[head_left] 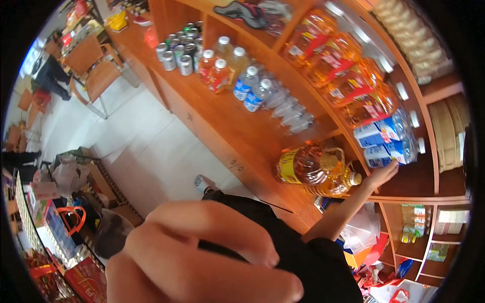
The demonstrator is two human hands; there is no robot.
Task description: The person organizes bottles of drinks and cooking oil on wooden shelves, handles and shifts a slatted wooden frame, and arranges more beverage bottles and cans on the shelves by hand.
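Observation:
My left hand [202,252] looms large close to the camera at the bottom. Its fingers are loosely bent with a gap between them, and nothing shows in them. My right hand [385,174] reaches into a shelf compartment on the right, its fingers on a clear bottle with a blue-and-white label [388,154]. Part of its grip is hidden. A similar blue-labelled bottle [381,132] lies directly beside it. Large bottles of orange drink with red labels [343,70] lie in the same row. Below my right forearm's reach stand big oil bottles [308,164] with a yellow label.
The wooden counter [242,131] holds cans [179,53], orange drinks [214,73], blue-labelled bottles [252,88] and small clear bottles [290,108]. A chair [98,70] stands on the tiled floor. Boxes and bags [70,177] crowd the left. Another person's legs [53,76] show far left.

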